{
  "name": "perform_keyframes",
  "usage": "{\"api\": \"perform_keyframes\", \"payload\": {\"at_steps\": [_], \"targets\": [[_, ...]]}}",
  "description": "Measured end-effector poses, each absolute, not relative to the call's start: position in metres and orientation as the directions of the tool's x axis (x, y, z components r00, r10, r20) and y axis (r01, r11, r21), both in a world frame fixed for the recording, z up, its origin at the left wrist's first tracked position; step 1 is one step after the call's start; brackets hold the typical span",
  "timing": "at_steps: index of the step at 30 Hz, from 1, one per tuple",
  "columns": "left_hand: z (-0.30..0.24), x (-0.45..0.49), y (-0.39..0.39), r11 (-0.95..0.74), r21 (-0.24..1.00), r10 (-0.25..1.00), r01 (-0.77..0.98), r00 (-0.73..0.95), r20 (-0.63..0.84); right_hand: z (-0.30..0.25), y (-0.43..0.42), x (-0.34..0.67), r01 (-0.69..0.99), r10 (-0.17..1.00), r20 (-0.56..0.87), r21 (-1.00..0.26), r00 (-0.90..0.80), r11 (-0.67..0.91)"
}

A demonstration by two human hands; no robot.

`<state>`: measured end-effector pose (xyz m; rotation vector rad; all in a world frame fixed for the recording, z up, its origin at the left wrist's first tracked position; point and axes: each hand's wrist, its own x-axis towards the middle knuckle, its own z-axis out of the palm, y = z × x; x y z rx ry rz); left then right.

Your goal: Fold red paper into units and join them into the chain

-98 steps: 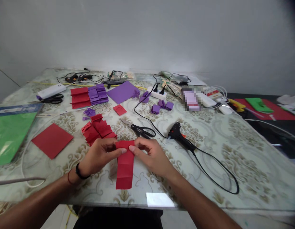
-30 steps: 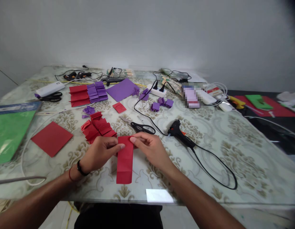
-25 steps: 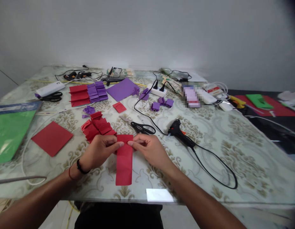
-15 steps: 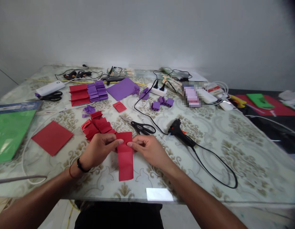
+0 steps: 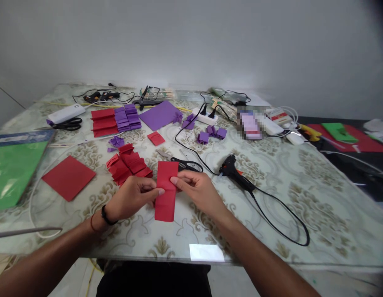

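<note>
A narrow red paper strip [image 5: 165,194] with cross creases stands in front of me above the patterned table [image 5: 303,194]. My left hand [image 5: 131,198] pinches its left edge near the middle. My right hand [image 5: 196,190] pinches its right edge at the same height. Both hands are closed on the strip, and its top part rises above my fingers. Just left of my hands lies a pile of folded red pieces [image 5: 128,164].
Black scissors [image 5: 187,165] lie just behind the strip. A black glue gun [image 5: 234,175] with a looping cord lies to the right. A red square sheet [image 5: 68,177] and green sheets [image 5: 12,173] lie left. Purple and red folded stacks [image 5: 115,120], a power strip [image 5: 204,118] and cables sit further back.
The strip has slid up through my fingers: more of it now shows above my hands and less hangs below. Both hands kept their pinch and shifted slightly.
</note>
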<state>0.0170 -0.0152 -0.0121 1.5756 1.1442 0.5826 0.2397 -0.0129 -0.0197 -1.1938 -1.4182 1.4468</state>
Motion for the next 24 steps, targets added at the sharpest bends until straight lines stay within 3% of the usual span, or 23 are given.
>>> {"api": "perform_keyframes", "payload": {"at_steps": [10, 24], "targets": [[-0.0114, 0.0152, -0.0131, 0.016, 0.921, 0.911, 0.389, 0.374, -0.173, -0.0216, -0.0142, 0.2357, 0.035, 0.945, -0.127, -0.992, -0.302, -0.122], [-0.0107, 0.0158, -0.0106, 0.023, 0.940, 0.947, 0.339, 0.294, -0.129, -0.0195, -0.0144, 0.2362, 0.127, 0.893, -0.171, -0.983, -0.416, -0.129]]}}
